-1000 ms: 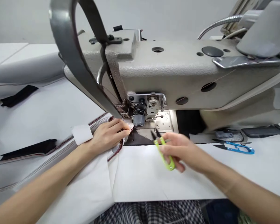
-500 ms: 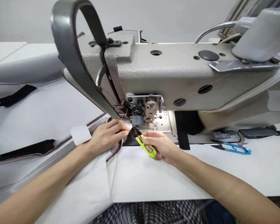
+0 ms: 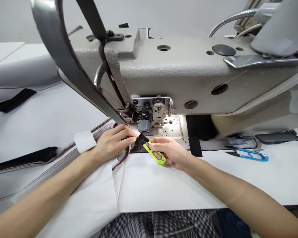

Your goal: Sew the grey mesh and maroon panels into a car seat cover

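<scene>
Beside the needle area of the sewing machine (image 3: 144,72), my left hand (image 3: 115,141) pinches the edge of a grey and white fabric piece (image 3: 94,178) with dark red edging. My right hand (image 3: 172,152) grips lime-green thread snips (image 3: 155,158). Their dark blades point up and left, close to my left fingertips and the fabric edge under the machine head. What exactly lies between the blades is too small to tell. A white tag-like strip (image 3: 84,142) lies across the seam by my left wrist.
Blue thread snips (image 3: 253,154) lie on the white table (image 3: 178,188) at the right, near a dark flat case (image 3: 275,138). Black strips (image 3: 199,132) lie under the machine arm. A curved metal bar (image 3: 52,39) rises at the left of the machine head.
The view has shifted slightly, so the machine appears a little higher and further left. Both hands keep their places at the fabric edge, with the green snips still in my right hand.
</scene>
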Demonstrator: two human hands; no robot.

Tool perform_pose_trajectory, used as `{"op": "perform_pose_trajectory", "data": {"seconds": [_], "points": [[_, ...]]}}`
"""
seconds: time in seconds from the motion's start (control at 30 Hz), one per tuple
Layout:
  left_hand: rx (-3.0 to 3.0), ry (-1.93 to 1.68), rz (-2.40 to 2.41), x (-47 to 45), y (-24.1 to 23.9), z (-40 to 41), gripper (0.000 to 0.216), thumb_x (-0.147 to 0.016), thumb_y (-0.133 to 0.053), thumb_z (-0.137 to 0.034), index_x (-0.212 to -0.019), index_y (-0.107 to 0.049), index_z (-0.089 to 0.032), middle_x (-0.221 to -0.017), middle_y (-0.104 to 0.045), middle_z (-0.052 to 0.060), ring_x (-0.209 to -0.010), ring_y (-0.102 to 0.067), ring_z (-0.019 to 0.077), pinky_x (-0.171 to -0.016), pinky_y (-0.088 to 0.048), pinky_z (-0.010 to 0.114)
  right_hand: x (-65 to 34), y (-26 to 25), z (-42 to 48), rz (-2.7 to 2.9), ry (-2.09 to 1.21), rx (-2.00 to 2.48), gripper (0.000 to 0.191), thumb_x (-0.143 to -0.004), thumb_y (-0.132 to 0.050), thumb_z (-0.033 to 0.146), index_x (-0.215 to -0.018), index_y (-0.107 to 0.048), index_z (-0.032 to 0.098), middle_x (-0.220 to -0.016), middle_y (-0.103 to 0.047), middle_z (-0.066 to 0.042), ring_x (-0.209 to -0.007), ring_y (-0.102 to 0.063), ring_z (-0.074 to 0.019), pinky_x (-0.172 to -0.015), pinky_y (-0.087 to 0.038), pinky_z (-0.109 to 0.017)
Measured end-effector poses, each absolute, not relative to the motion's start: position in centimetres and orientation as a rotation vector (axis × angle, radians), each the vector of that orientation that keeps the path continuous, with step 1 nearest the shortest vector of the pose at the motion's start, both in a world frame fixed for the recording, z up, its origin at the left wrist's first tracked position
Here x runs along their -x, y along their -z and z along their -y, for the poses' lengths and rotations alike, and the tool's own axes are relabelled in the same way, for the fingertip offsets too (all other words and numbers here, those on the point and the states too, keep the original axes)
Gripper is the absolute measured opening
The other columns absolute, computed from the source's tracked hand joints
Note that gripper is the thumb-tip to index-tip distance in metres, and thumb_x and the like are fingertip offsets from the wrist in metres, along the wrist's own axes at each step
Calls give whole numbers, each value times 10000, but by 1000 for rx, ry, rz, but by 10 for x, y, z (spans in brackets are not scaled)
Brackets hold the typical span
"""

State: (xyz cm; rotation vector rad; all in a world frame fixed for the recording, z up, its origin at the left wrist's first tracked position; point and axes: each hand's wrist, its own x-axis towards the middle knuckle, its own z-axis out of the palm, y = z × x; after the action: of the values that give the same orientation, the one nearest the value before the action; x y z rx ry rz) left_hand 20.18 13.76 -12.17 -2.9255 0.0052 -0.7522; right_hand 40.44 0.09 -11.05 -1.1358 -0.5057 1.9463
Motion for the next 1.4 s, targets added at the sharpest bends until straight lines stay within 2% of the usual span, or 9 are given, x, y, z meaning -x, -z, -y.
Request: {"op": "perform_pose_trajectory", "data": {"seconds": [0.1,0.33,0.53,0.7,0.8,0.97,1.13,1.27,1.4], "points": [[2935,783,-8,-203,122,-137,204,-858,-486,-17,-925,-572,-190,-925,-707,38,-823,-604,162,-631,-486,263,-398,113,-1,530,-1935,1146,184,-842,-601,280,-747,-474,186,-474,-471,88,-318,-272,-25,-291,-145,-129],[2916,834,30,-205,122,-136,215,-837,-534,-7,-917,-584,-201,-889,-706,14,-780,-595,147,-661,-492,259,-366,121,10,683,-1899,1147,188,-923,-534,278,-883,-361,217,-605,-620,47,-371,-571,-109,-336,-446,-180],[2926,849,42,-206,124,-136,201,-846,-538,-27,-927,-584,-204,-901,-706,7,-779,-592,142,-685,-495,251,-349,122,13,596,-1931,1143,238,-982,-501,314,-925,-284,235,-635,-620,50,-415,-625,-137,-384,-517,-215],[2927,855,40,-207,123,-135,213,-829,-571,-14,-946,-583,-192,-897,-705,14,-803,-578,155,-684,-496,253,-344,122,14,503,-1853,1117,198,-1002,-461,266,-922,-283,235,-669,-618,61,-462,-660,-134,-443,-560,-225],[2930,834,49,-207,122,-134,198,-847,-553,-27,-938,-583,-201,-894,-706,8,-789,-581,145,-678,-489,247,-345,121,13,474,-1888,1081,172,-1003,-441,244,-926,-288,233,-675,-632,50,-470,-668,-145,-442,-564,-240],[2916,807,54,-208,119,-133,185,-859,-524,-32,-905,-575,-204,-880,-708,4,-779,-594,138,-668,-482,243,-365,120,19,460,-1857,1117,264,-967,-522,346,-911,-289,235,-643,-646,42,-447,-655,-152,-398,-527,-214],[2908,783,47,-208,118,-133,164,-868,-538,-41,-916,-578,-193,-888,-706,14,-792,-579,159,-656,-488,258,-402,120,31,656,-1711,1290,272,-916,-570,393,-910,-360,221,-584,-621,60,-343,-542,-101,-311,-397,-157],[2877,709,116,-210,119,-132,169,-924,-520,-117,-1034,-611,-207,-893,-684,27,-766,-585,170,-609,-472,274,-403,119,30,632,-1762,1210,218,-917,-528,366,-891,-374,213,-605,-613,66,-315,-489,-73,-294,-345,-152],[2911,732,258,-210,119,-131,95,-933,-572,-200,-1015,-618,-185,-918,-678,44,-832,-626,184,-742,-521,307,-393,117,20,650,-1771,1186,177,-928,-514,303,-912,-361,216,-620,-620,65,-350,-520,-80,-321,-375,-159]]}}
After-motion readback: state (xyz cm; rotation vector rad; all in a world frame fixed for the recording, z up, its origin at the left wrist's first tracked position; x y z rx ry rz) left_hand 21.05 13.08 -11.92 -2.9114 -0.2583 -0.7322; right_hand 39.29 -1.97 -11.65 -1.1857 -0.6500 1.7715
